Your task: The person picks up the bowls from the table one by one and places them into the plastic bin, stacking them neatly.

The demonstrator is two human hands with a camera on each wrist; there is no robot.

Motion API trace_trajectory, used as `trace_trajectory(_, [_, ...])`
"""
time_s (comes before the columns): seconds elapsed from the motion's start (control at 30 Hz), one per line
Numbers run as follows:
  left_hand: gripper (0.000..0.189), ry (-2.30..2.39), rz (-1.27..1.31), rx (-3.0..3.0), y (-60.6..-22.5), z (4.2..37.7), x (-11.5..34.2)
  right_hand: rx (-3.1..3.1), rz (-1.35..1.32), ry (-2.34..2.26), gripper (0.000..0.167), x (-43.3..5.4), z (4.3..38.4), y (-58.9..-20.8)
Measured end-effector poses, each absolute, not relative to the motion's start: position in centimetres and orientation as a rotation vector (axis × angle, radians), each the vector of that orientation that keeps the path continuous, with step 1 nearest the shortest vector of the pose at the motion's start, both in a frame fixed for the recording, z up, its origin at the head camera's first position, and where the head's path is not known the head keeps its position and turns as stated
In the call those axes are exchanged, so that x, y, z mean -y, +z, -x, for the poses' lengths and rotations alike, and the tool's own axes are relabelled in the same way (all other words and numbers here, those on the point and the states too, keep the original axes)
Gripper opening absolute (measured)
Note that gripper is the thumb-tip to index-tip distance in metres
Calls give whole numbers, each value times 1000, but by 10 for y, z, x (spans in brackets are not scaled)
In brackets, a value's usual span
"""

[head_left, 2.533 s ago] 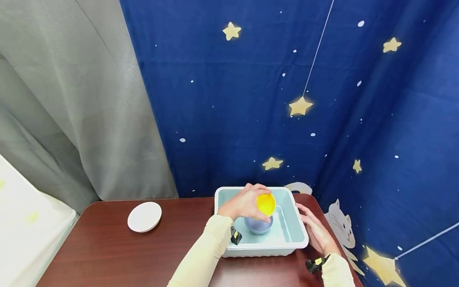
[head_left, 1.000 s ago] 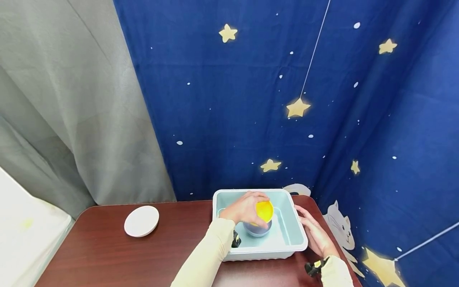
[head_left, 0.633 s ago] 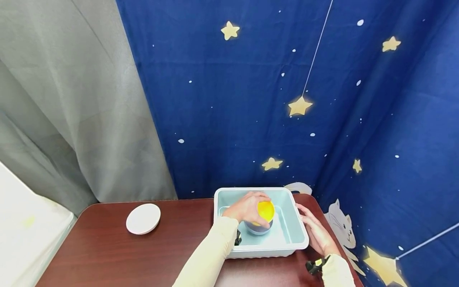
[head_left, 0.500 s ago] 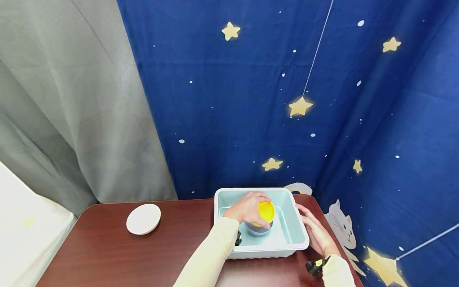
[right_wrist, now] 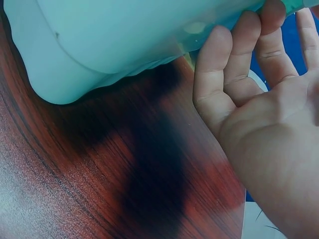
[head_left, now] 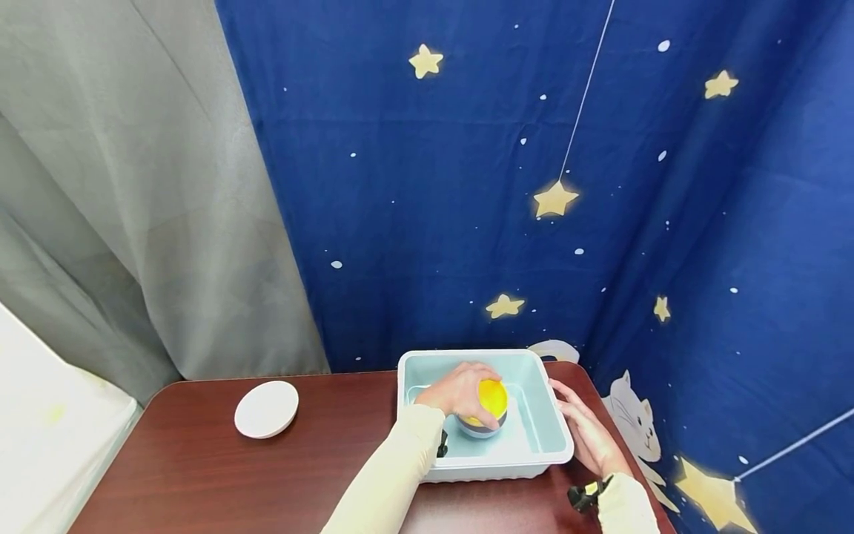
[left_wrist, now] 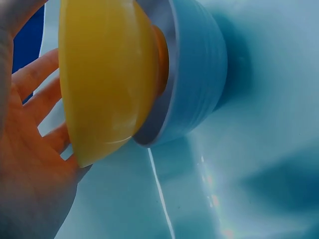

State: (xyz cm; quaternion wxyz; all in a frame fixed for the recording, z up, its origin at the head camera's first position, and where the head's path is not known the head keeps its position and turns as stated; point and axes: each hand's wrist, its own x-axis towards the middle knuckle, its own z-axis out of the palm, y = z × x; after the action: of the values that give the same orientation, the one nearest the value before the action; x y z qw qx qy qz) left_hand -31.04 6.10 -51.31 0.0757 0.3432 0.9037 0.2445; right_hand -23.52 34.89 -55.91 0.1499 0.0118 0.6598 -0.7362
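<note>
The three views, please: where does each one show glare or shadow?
Left wrist: small glints on the tub; right wrist: a dark, soft-edged shadow across the table; head: a pale sheen on the table near the picture's bottom.

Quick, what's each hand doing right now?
Left hand: closed on the yellow bowl.
Right hand: open, touching the tub's side.
</note>
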Motion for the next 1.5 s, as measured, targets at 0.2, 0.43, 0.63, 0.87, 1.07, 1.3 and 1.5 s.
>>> trace_trajectory(0.2, [86, 729, -1024, -2695, -515, 312, -62, -1889, -10, -2115, 54, -350, 235, -559])
trace_trajectory(0.43, [87, 747, -1009, -2674, -518, 313, -63, -1882, -31, -2123, 55, -350, 235, -560])
trace_trajectory(0.63, [89, 740, -977, -2671, -519, 314, -64, -1885, -11, -2115, 54, -350, 235, -558])
trace_trajectory(0.87, [91, 751, -962, -2656, -521, 314, -64, -1897, 12, -2112, 55, -349, 234, -558])
trace_trajectory(1.07, [91, 746, -972, -2641, -521, 314, -64, -1902, 37, -2103, 57, -349, 234, -560])
trace_trajectory(1.3, [89, 746, -968, -2633, -520, 312, -65, -1883, 49, -2114, 56, -350, 233, -559])
trace_trajectory(1.5, [88, 719, -959, -2647, -517, 310, -64, -1855, 61, -2118, 57, -350, 234, -559])
